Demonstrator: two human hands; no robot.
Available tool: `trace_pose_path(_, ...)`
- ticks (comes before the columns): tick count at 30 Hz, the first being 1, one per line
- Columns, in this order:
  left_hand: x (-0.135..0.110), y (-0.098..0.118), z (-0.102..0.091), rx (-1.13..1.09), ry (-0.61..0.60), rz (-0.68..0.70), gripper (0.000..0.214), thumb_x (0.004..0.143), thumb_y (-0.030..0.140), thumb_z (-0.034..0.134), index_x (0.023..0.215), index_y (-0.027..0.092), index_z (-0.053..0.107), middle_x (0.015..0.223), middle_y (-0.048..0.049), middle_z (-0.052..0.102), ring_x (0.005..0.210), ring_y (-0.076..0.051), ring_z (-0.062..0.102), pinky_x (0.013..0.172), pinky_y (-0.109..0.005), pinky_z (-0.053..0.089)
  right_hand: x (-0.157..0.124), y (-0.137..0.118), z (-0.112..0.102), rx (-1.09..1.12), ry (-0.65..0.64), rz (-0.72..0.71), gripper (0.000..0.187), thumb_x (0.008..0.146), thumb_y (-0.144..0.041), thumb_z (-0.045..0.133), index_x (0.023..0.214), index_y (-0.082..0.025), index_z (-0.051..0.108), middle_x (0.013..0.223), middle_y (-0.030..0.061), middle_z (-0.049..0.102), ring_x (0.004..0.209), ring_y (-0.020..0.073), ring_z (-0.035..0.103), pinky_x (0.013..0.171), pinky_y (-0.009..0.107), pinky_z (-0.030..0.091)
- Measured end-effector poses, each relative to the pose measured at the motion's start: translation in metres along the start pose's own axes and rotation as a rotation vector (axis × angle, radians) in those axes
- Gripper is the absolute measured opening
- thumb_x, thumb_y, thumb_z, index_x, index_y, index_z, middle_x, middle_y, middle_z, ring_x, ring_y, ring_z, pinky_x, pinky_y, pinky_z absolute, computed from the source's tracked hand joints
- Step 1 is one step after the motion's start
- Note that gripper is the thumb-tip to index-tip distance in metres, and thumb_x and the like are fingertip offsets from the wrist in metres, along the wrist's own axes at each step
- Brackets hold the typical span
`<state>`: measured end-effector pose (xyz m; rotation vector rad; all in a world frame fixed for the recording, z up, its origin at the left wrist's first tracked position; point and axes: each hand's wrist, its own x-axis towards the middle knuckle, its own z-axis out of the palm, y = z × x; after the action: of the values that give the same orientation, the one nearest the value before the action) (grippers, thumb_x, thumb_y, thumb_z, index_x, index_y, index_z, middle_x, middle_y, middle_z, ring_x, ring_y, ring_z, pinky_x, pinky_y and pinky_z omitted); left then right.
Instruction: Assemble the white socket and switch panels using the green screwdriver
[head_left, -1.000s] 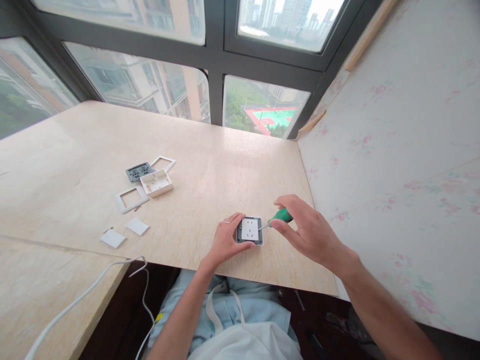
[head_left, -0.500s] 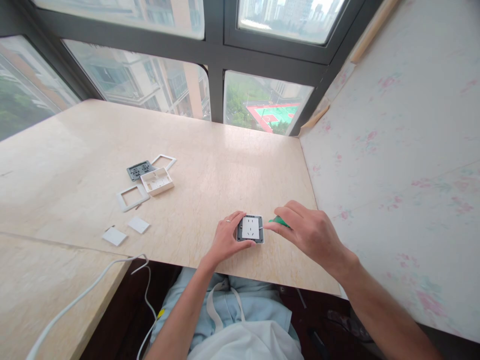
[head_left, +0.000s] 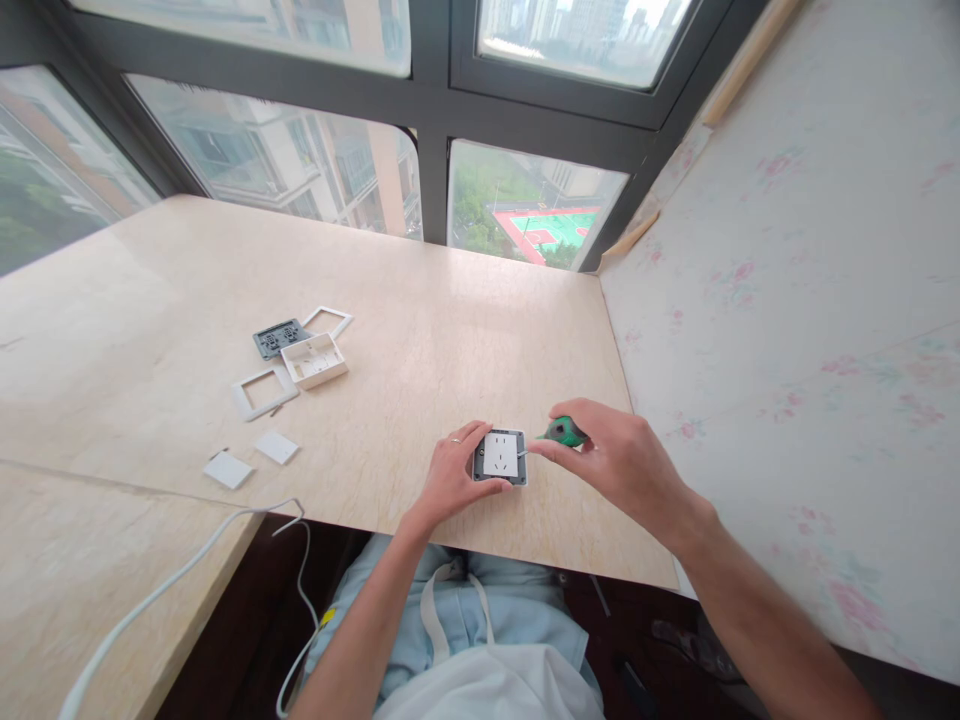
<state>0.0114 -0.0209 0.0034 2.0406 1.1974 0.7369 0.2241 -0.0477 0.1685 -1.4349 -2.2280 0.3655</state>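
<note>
Head view: the left hand (head_left: pixel 454 470), half-curled, braces the socket (head_left: pixel 500 456) on the desk (head_left: pixel 450 340) between thumb and fingers; to its right, the right hand (head_left: pixel 619 445) grips a screwdriver (head_left: pixel 567 431), whose slant could make it slip.

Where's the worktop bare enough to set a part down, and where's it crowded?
Bare: the wide patch beyond the left hand and right hand, between the white box and the floral wall, up to the window frame. Crowded: around that box, with the grey plate and two white frames; and at the socket and screwdriver.
</note>
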Motion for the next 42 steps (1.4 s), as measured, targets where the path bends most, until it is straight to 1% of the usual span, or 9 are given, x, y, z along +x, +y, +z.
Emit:
trace_pose_path(2,0.000,0.000,0.000,-0.001,0.002,-0.002,0.084,0.070,0.057,0.078,0.140,0.027,0.044,0.146,-0.0099,0.047,0.134,-0.032,0.045,0.107,-0.047,0.034,0.002,0.003,0.006,-0.086,0.098,0.009,0.033,0.089,-0.052,0.060,0.089,-0.019,0.059,0.073,0.0014,0.065,0.061,0.0149,0.060,0.056,0.028,0.046)
trace_pose_path(5,0.000,0.001,0.000,-0.001,0.002,-0.004,0.084,0.070,0.056,0.079,0.141,0.027,0.044,0.146,-0.0099,0.047,0.134,-0.032,0.044,0.108,-0.046,0.034,0.004,0.006,0.007,-0.056,0.116,0.029,0.035,0.092,-0.054,0.055,0.096,-0.019,0.057,0.078,0.0036,0.066,0.069,0.0176,0.062,0.063,0.031,0.048)
trace_pose_path(12,0.000,0.001,0.000,-0.001,0.013,0.005,0.083,0.070,0.054,0.080,0.140,0.026,0.044,0.147,-0.0098,0.047,0.134,-0.031,0.045,0.108,-0.046,0.034,0.003,0.011,-0.006,0.283,-0.054,-0.019,0.040,0.101,-0.032,0.033,0.139,-0.026,0.043,0.142,0.0092,0.051,0.129,0.0240,0.051,0.105,0.045,0.045)
trace_pose_path(17,0.000,0.001,0.000,0.005,0.014,-0.001,0.084,0.070,0.055,0.079,0.140,0.026,0.043,0.147,-0.0105,0.047,0.134,-0.031,0.045,0.108,-0.046,0.034,0.005,0.018,0.000,0.392,0.016,-0.073,0.031,0.099,-0.028,0.047,0.129,-0.028,0.053,0.124,0.0066,0.064,0.110,0.0202,0.063,0.094,0.038,0.052)
trace_pose_path(22,-0.001,0.000,0.001,0.012,0.014,0.008,0.086,0.070,0.056,0.079,0.141,0.025,0.043,0.147,-0.0106,0.047,0.134,-0.031,0.044,0.108,-0.046,0.033,0.008,0.027,0.009,0.006,0.238,-0.189,0.018,0.091,-0.032,0.063,0.106,-0.022,0.059,0.086,0.0052,0.063,0.078,0.0195,0.061,0.071,0.035,0.052)
trace_pose_path(30,-0.001,0.000,0.001,0.002,0.017,0.005,0.085,0.069,0.056,0.079,0.141,0.025,0.044,0.147,-0.0115,0.047,0.134,-0.031,0.045,0.108,-0.047,0.034,0.002,0.017,0.004,0.332,-0.069,-0.037,0.044,0.099,-0.030,0.044,0.142,-0.029,0.034,0.148,0.0120,0.040,0.105,0.0178,0.063,0.095,0.039,0.052)
trace_pose_path(34,-0.001,0.000,0.002,-0.003,0.018,0.003,0.085,0.069,0.056,0.079,0.141,0.025,0.044,0.147,-0.0116,0.047,0.134,-0.031,0.044,0.109,-0.047,0.033,0.003,0.016,0.000,0.200,-0.047,0.087,0.035,0.096,-0.041,0.053,0.126,-0.025,0.051,0.108,0.0067,0.068,0.093,0.0186,0.068,0.082,0.033,0.055)
trace_pose_path(38,-0.002,0.000,0.002,-0.006,0.017,0.003,0.086,0.070,0.055,0.079,0.141,0.025,0.043,0.148,-0.0119,0.046,0.135,-0.031,0.043,0.109,-0.047,0.033,0.008,0.016,0.004,-0.198,0.173,0.135,0.041,0.086,-0.060,0.059,0.085,-0.019,0.059,0.065,0.0022,0.062,0.059,0.0184,0.062,0.056,0.030,0.048)
trace_pose_path(42,-0.002,0.001,0.001,-0.004,0.011,0.000,0.085,0.071,0.054,0.079,0.142,0.025,0.043,0.148,-0.0120,0.045,0.135,-0.031,0.043,0.109,-0.047,0.032,0.009,0.010,0.001,-0.058,0.084,0.053,0.036,0.096,-0.049,0.049,0.114,-0.019,0.057,0.107,0.0113,0.068,0.087,0.0218,0.068,0.079,0.037,0.054)
